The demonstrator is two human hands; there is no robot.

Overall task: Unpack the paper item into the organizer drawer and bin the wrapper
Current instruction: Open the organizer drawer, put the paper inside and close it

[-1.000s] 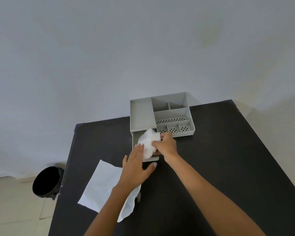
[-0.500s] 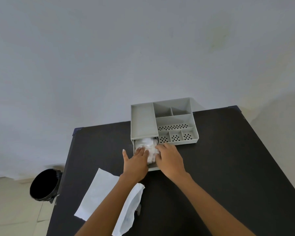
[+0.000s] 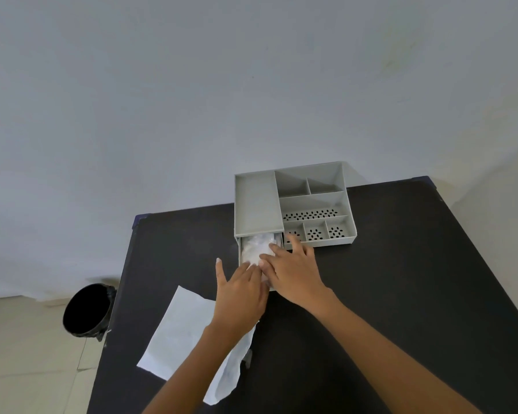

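A grey organizer (image 3: 257,204) with several compartments stands at the far edge of the black table (image 3: 401,294). Its drawer (image 3: 240,249) is pulled out toward me at the front left. White crumpled paper (image 3: 256,248) lies inside the drawer. My left hand (image 3: 240,294) rests flat over the drawer's near end, fingertips on the paper. My right hand (image 3: 293,270) lies beside it, fingers spread, pressing on the paper's right side. A flat white wrapper (image 3: 180,330) lies on the table under my left forearm.
A black bin (image 3: 86,310) stands on the tiled floor left of the table. A pale wall rises behind the organizer. The table's left edge runs close to the wrapper.
The paper has gone from being held above the drawer down into it. Both hands have lowered onto it and now press flat.
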